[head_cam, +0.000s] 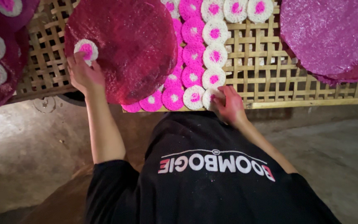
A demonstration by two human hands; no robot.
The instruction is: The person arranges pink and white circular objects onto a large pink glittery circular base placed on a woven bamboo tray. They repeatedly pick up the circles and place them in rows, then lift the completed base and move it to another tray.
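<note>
Head view | left hand [85, 74] pinching white disc [86, 49] on red sheet [125, 45] | right hand [228, 105] pressing flat, ungripped, on edge disc [209, 98] | advise: laying discs flush along rack [262, 79], rows touching.

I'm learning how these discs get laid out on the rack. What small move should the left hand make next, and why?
Probably press the small white disc with a pink centre flat onto the big dark red sheet and let go. The left hand has its fingertips at the disc's lower edge, on the sheet, while the right hand rests on a white disc at the bamboo rack's front edge.
</note>
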